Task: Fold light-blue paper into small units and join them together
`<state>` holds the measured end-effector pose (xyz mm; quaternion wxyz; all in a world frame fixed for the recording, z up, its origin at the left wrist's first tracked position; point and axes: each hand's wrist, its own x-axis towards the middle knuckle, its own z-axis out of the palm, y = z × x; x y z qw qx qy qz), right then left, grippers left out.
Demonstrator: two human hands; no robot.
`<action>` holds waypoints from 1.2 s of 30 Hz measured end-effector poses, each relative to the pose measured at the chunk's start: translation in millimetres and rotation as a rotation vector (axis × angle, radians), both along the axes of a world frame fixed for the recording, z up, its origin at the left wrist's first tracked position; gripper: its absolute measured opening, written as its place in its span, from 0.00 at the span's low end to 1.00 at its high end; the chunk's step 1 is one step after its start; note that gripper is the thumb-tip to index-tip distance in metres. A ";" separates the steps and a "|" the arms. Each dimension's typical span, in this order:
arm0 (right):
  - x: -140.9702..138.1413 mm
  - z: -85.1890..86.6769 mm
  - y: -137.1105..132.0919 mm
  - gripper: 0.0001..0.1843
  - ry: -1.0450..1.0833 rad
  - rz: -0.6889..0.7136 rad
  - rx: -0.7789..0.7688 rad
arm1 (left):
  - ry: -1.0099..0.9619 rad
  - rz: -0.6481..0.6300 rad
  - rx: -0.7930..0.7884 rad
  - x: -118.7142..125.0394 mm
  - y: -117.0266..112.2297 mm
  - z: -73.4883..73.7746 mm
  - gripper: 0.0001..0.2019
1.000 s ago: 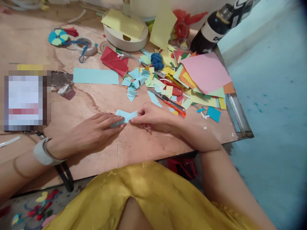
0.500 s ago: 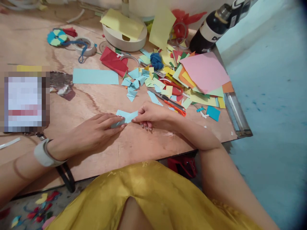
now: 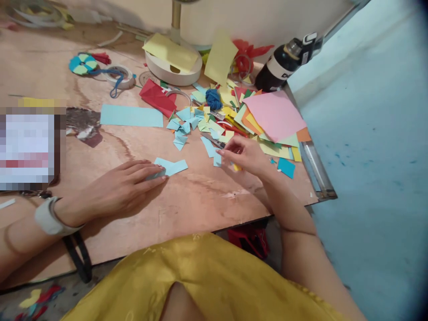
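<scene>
My left hand (image 3: 140, 173) lies flat, fingers stretched together, pressing a folded strip of light blue paper (image 3: 175, 166) on the wooden table. The strip's far end sticks out bent beyond the fingertips. My right hand (image 3: 245, 154) is apart from that strip, hovering at the near edge of the scrap pile. Its fingers are curved with a gap to the thumb, and I see nothing gripped. Close to its thumb tip are light blue paper scraps (image 3: 209, 146). A utility knife (image 3: 214, 141) runs partly hidden under this hand. Beyond lie several small folded blue pieces (image 3: 182, 129).
A light blue rectangle (image 3: 132, 116), red paper (image 3: 157, 97), a tape roll (image 3: 123, 76), blue yarn (image 3: 213, 99) and stacked coloured sheets (image 3: 276, 113) lie farther back. A black bottle (image 3: 277, 67) stands at the back right, by a blue wall (image 3: 364, 133).
My right hand has let go of the light blue strip and moved right to the scraps. My left hand stays on the strip. The camera view has shifted slightly.
</scene>
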<state>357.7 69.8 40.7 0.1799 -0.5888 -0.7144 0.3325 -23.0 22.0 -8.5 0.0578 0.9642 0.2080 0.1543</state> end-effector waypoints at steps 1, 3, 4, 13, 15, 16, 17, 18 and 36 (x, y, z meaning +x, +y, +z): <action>9.1 1.8 0.4 0.20 -0.122 -0.008 0.125 | 0.000 0.015 0.001 -2.9 2.4 1.7 0.20; 23.8 2.3 2.6 0.21 -0.326 0.023 0.227 | -0.009 0.090 -0.023 -6.7 6.0 6.0 0.17; 28.9 1.1 4.0 0.20 -0.386 0.048 0.215 | 0.016 0.158 -0.064 -6.9 6.8 8.3 0.16; 36.1 -8.9 7.6 0.11 -0.386 0.148 0.160 | -0.054 0.402 -0.184 14.3 10.1 9.3 0.20; 35.4 -7.1 5.7 0.12 -0.347 0.092 0.166 | -0.072 0.399 -0.228 16.3 12.2 9.6 0.19; 33.8 -6.4 4.5 0.12 -0.330 0.068 0.158 | -0.082 0.395 -0.247 17.1 13.0 10.3 0.19; 31.3 -5.9 3.3 0.13 -0.313 0.057 0.146 | -0.093 0.390 -0.264 17.8 13.6 11.0 0.19; 28.0 -5.8 2.1 0.14 -0.295 0.064 0.127 | -0.105 0.382 -0.282 18.5 13.9 11.5 0.19; -2.3 -3.9 -16.0 0.13 -0.109 0.302 0.043 | -0.131 0.368 -0.259 19.1 12.9 -6.6 0.18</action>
